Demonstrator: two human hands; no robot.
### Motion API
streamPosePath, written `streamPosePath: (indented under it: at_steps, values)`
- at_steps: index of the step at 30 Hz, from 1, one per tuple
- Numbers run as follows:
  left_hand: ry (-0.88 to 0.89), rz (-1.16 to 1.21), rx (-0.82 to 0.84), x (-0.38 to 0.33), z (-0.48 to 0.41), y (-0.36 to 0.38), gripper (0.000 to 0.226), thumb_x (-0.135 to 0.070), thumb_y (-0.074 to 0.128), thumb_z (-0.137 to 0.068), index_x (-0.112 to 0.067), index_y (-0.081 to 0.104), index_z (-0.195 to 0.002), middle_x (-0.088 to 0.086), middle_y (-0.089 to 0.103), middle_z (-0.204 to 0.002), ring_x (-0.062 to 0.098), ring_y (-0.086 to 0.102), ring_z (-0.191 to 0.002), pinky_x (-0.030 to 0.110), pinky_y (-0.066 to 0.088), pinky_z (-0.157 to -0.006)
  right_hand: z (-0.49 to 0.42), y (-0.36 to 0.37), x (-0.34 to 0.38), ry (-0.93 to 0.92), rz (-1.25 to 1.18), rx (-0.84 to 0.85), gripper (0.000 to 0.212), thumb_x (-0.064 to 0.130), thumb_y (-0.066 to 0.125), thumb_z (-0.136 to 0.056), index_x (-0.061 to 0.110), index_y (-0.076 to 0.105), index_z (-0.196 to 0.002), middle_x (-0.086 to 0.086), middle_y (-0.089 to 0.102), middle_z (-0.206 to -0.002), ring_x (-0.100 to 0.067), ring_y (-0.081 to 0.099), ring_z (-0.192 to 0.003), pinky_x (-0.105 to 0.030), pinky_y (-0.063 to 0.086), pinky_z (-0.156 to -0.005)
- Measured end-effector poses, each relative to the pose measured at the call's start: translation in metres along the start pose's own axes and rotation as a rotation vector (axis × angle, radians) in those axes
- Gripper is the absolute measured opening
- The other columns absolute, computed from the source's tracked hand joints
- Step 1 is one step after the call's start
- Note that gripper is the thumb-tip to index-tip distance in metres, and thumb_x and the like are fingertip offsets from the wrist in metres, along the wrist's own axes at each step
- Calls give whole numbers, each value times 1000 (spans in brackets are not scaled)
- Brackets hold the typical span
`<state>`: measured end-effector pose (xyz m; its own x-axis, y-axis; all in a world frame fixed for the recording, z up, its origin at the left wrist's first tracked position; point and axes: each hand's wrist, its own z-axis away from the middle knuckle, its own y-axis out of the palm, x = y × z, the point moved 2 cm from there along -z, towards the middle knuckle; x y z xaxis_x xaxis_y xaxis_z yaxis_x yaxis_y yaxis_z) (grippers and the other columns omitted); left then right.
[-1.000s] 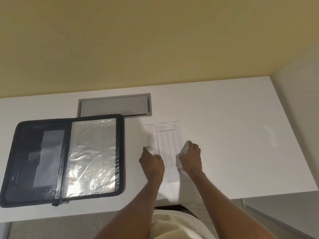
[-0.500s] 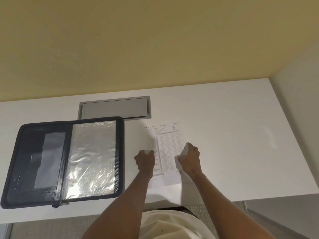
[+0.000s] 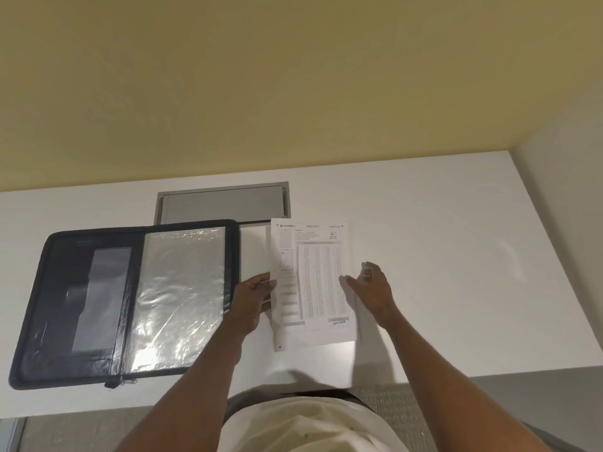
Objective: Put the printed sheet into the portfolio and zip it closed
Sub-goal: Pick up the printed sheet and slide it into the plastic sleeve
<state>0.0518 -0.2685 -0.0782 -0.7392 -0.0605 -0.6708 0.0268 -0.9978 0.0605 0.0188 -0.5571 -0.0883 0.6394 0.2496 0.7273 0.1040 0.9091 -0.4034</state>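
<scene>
The printed sheet (image 3: 313,282), white with a table of small print, is lifted off the white desk and tilted up toward me. My left hand (image 3: 256,300) pinches its left edge. My right hand (image 3: 372,293) is at its right edge with fingers spread, thumb on the paper. The black zip portfolio (image 3: 81,305) lies open flat on the desk to the left, its right half covered by shiny clear plastic sleeves (image 3: 179,298). The zip pull (image 3: 120,383) sits at the portfolio's near edge.
A grey metal cable hatch (image 3: 222,203) is set into the white desk (image 3: 456,256) behind the portfolio and sheet. A yellow wall rises behind the desk and a pale wall closes the right side. The desk's near edge runs just in front of my body.
The sheet lay flat on the desk under both hands; now it is raised and tilted up, shifted slightly left, with my left hand gripping its left edge and my right hand opened at its right edge.
</scene>
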Motion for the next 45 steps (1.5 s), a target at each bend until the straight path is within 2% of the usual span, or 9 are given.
streamPosePath:
  at_steps: [2, 4, 9, 15, 20, 27, 33, 40, 45]
  values:
    - [18, -17, 62, -9, 5, -13, 28, -7, 67, -96, -6, 72, -123, 15, 76, -115, 39, 72, -104, 44, 62, -85, 6, -7, 18, 19, -192, 107, 77, 40, 81, -83, 17, 43, -145, 2, 55, -131, -14, 56, -120, -29, 42, -101]
    - [38, -33, 129, -18, 11, -22, 32, -12, 67, -96, -8, 70, -127, 18, 72, -123, 41, 69, -111, 49, 59, -93, 14, -11, 40, 22, -341, 274, 59, 36, 77, -88, 21, 50, -138, 6, 62, -132, -9, 63, -117, -30, 47, -102]
    - [105, -51, 208, -38, 27, -32, 29, -14, 65, -97, -13, 72, -125, 15, 73, -124, 40, 68, -114, 56, 54, -101, 26, -1, 63, 18, -559, 557, 44, 14, 67, -97, 5, 56, -139, -7, 64, -138, -20, 60, -129, -37, 46, -111]
    - [103, -32, 283, -53, 35, -35, 32, -19, 70, -91, -16, 72, -122, 16, 70, -130, 44, 63, -123, 60, 48, -107, 40, -2, 71, -36, -566, 530, 39, 3, 61, -98, 2, 58, -137, -12, 65, -136, -26, 63, -126, -32, 55, -98]
    - [213, -92, 408, -72, 51, -12, 44, -18, 67, -94, -16, 59, -138, 9, 68, -135, 31, 65, -123, 47, 55, -101, 59, -1, 77, -139, -469, 448, 34, 12, 66, -96, 6, 66, -130, -12, 70, -129, -30, 67, -119, -45, 53, -101]
    - [380, -156, 293, -67, 58, 2, 31, -15, 70, -96, -22, 68, -127, 6, 74, -123, 26, 69, -115, 48, 55, -101, 72, -1, 65, -153, -473, 201, 20, 17, 73, -91, 2, 76, -104, -16, 77, -107, -40, 71, -104, -53, 55, -90]
    - [357, -121, 257, -48, 61, 6, 32, -8, 70, -95, -23, 68, -123, 7, 75, -120, 26, 70, -113, 52, 56, -99, 80, 4, 49, -155, -440, 183, 20, 15, 70, -94, 12, 73, -114, -6, 78, -108, -28, 73, -104, -48, 59, -92]
    - [383, -174, 186, -38, 56, 17, 45, -35, 86, -79, -24, 72, -121, 3, 77, -116, 24, 71, -111, 58, 56, -98, 81, 13, 47, -165, -432, 141, 27, 15, 74, -91, 16, 70, -118, -4, 77, -111, -23, 73, -104, -48, 59, -93]
    - [403, -127, 153, -30, 54, 19, 31, -17, 81, -88, -29, 71, -114, -3, 77, -113, 17, 72, -108, 43, 61, -91, 80, 13, 43, -161, -415, 147, 29, 16, 75, -91, 13, 70, -120, -6, 77, -111, -24, 73, -104, -51, 58, -94]
